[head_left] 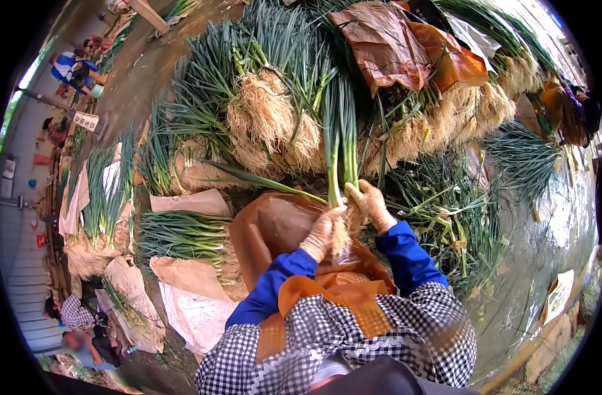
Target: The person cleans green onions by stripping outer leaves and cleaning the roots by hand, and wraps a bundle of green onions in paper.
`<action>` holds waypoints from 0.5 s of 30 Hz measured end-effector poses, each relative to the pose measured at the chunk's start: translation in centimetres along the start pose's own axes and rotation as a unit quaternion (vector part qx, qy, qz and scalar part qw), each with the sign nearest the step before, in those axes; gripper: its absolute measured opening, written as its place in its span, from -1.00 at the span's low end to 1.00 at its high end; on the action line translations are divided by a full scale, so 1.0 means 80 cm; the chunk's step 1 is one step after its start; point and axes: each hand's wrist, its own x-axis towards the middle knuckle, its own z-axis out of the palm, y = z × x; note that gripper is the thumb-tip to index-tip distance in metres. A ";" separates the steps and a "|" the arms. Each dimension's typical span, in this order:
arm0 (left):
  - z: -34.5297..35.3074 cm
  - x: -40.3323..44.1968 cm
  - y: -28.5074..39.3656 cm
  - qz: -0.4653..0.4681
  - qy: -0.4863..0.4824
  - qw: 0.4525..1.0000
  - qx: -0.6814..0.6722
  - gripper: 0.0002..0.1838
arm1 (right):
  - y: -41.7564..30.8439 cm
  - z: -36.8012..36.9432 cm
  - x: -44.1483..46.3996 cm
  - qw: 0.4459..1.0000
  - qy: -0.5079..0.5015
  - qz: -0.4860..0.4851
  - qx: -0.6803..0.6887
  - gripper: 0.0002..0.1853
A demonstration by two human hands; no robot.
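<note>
Green onions (pixel 341 141) with white stalks and pale roots stand upright between my hands, over my lap. My left hand (pixel 322 232), in a pale glove, is closed round the lower stalks just above the hanging roots. At the right of the stalks my right hand (pixel 368 203), also gloved, has its fingers pressed on the white part of the stalks. A long single leaf (pixel 264 180) slants in from the upper left to my left hand. Behind the held stalks lies a large heap of onions with tangled roots (pixel 264 112). An orange-brown apron (pixel 264 227) covers my lap.
At my left a bundle of onions (pixel 182 236) lies by paper sheets (pixel 194 280). Loose leaves (pixel 445 217) are heaped at my right on wet ground (pixel 531 263). Brown sheets (pixel 383 46) cover onions at the back. Other people (pixel 77 71) are at the far left and far right.
</note>
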 end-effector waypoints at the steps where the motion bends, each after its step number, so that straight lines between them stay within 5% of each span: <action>1: 0.007 0.009 -0.015 -0.004 0.014 1.000 -0.018 -0.74 | 0.024 0.026 -0.001 0.985 0.025 0.022 0.171 -0.64; 2: 0.004 0.013 -0.028 -0.008 0.028 0.999 -0.037 -0.76 | 0.011 0.015 -0.002 0.989 0.013 0.000 0.147 -0.64; 4: -0.019 0.024 -0.025 -0.029 -0.040 0.996 -0.070 -0.70 | -0.030 -0.029 -0.007 0.922 -0.066 0.142 0.354 -0.63; 8: 0.022 -0.006 -0.015 -0.011 0.012 0.998 -0.065 -0.69 | -0.020 -0.006 0.037 0.903 -0.054 0.096 0.415 -0.77; 9: 0.004 0.000 -0.014 -0.002 -0.073 0.992 -0.104 -0.69 | -0.017 0.004 0.041 0.925 -0.036 0.001 0.377 -0.79; 10: -0.014 0.010 -0.010 0.008 -0.158 0.977 -0.140 -0.69 | -0.047 -0.002 0.025 0.890 -0.071 0.079 0.443 -0.75; 12: -0.017 0.009 -0.003 0.063 -0.128 0.984 -0.103 -0.65 | -0.057 -0.016 -0.014 0.952 -0.158 0.003 0.262 -0.71; 14: 0.001 0.005 0.003 0.089 -0.015 0.986 -0.138 -0.64 | -0.048 -0.051 -0.053 0.941 -0.324 0.004 0.100 -0.67; 15: 0.003 0.002 0.003 0.080 -0.035 0.989 -0.120 -0.68 | -0.031 -0.070 -0.063 0.951 -0.283 0.079 0.095 -0.67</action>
